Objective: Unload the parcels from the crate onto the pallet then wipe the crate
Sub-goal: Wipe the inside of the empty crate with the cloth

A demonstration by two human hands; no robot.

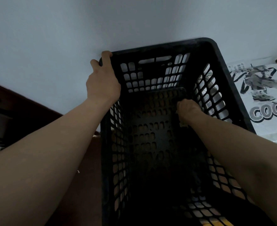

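Crate of black lattice plastic (167,46) runs its long axis away from the person, open mouth toward the camera, near end cut off. The left hand (102,82) grips its far left rim corner. The right hand (189,110), deep inside, seems to pinch a small pale cloth (184,125); the dim light hides the fingers.

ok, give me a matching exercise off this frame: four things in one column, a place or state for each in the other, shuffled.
Things:
1. left hand
2. right hand
3. crate
4. printed parcel

Place or state:
a. lies outside, right of the crate
b. grips the crate's far rim corner
c. black, lattice walls
d. down inside the crate, holding a cloth

Pairs: 1-b, 2-d, 3-c, 4-a
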